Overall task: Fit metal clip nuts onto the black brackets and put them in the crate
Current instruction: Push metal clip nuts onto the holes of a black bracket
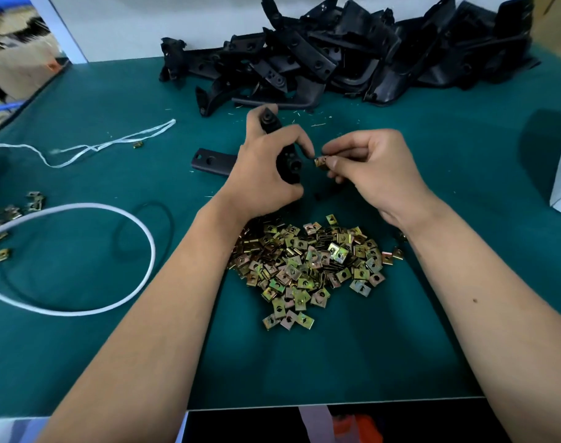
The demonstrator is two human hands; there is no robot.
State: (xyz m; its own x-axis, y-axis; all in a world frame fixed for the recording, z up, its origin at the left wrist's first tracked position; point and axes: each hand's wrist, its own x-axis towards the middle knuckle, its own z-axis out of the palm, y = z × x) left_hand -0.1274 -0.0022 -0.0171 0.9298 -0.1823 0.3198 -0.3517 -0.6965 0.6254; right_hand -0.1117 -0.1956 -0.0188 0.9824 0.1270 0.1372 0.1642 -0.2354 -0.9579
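left grip (pixel 266 174) hides bracket (pixel 288 161) middle

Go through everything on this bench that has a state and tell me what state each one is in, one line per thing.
Left hand: grips a black bracket, held above the mat.
Right hand: pinches one clip nut beside the bracket, not yet fitted.
Clip nut pile: loose heap on the green mat.
Bracket pile: jumbled at the far edge.
White cable: slack loop.
White string: lying loose.

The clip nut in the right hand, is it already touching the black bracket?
Apart. The head view shows green mat between the clip nut and the black bracket.
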